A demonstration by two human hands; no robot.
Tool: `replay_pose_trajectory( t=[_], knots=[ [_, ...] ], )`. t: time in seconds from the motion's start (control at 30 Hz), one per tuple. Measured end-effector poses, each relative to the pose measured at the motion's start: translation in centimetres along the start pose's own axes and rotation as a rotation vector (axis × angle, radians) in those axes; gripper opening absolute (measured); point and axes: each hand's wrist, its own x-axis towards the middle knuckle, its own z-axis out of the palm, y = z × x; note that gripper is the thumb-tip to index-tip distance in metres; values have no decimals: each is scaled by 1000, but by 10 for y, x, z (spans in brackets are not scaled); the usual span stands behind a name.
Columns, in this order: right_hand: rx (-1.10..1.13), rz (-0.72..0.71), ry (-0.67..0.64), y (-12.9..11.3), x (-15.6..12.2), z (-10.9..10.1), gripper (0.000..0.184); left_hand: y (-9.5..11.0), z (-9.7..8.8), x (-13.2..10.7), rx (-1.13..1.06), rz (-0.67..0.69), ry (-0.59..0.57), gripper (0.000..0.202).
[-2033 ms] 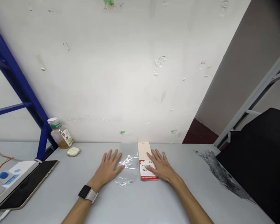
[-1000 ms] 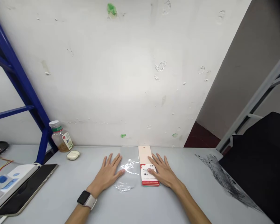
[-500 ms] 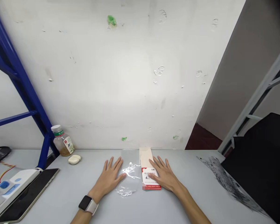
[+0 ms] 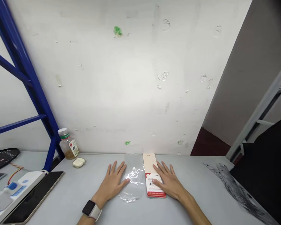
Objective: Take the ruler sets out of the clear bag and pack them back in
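Note:
My left hand (image 4: pixel 112 183) lies flat on the grey table, fingers spread, its thumb at the left edge of a clear plastic bag (image 4: pixel 133 181). A smartwatch (image 4: pixel 91 209) is on that wrist. Just right of the bag is a long cream card pack (image 4: pixel 150 164) with a red and white lower part, printed with a "4" and Chinese characters. My right hand (image 4: pixel 170 181) rests palm down with its fingers apart, thumb and index finger over the pack's right side. Neither hand grips anything.
At left stand a bottle (image 4: pixel 69 145) with a little brown liquid, a cream earbud case (image 4: pixel 79 162), a phone (image 4: pixel 35 198) and a white power strip (image 4: pixel 25 184). A blue metal frame (image 4: pixel 37 87) rises there. Black fabric (image 4: pixel 264 175) hangs at right. A white wall (image 4: pixel 131 78) backs the table.
The whole view has shifted slightly, so everything sits a little lower and to the right. Both hands, the bag and the card pack keep their places on the table.

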Motion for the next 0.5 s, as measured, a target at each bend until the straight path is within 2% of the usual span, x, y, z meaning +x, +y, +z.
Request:
replay_pose_trajectory(
  t=[0.3, 0.5],
  knots=[
    [-2, -9, 9, 2, 1, 2, 75, 0, -1, 0, -7, -1, -19, 68],
    [158, 31, 61, 5, -2, -1, 67, 1, -4, 1, -77, -28, 68, 61]
  ],
)
